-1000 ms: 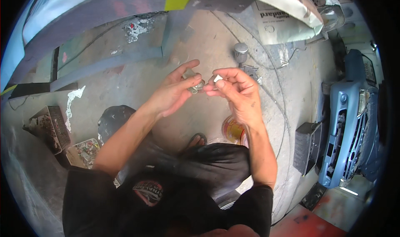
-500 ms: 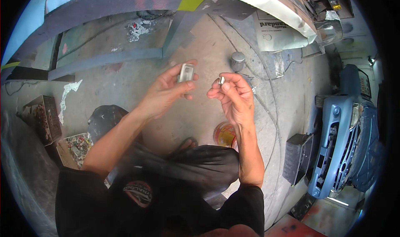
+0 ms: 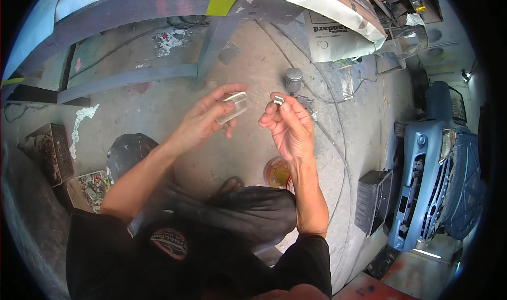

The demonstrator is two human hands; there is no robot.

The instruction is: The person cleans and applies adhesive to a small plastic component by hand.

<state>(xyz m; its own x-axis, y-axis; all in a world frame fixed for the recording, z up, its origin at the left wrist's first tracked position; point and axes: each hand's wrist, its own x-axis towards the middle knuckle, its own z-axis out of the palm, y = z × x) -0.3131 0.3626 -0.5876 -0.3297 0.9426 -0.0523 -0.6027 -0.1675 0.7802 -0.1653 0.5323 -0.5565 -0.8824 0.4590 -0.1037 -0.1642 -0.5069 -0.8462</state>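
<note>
My left hand [image 3: 206,118] is closed on a small clear rectangular plastic piece [image 3: 236,108], thumb across its near side. To its right, my right hand [image 3: 288,128] pinches a small pale piece [image 3: 278,99] between thumb and forefinger, the other fingers curled below. The two hands are apart, both raised above the concrete floor. Just beyond the right hand a silver metal cup [image 3: 293,79] stands on the floor, with a dark part beside it.
Overhead is a paper-covered frame [image 3: 343,36] with yellow tape. Cables cross the floor. A red-yellow can [image 3: 277,170] sits behind my right arm, trays of small bits [image 3: 92,192] at left. Right stand a black bin [image 3: 372,194] and a blue bumper [image 3: 420,194].
My hands, close together earlier, have separated and shifted slightly left. The clear piece in my left hand has turned over and tilted. The pale piece remains pinched in my right.
</note>
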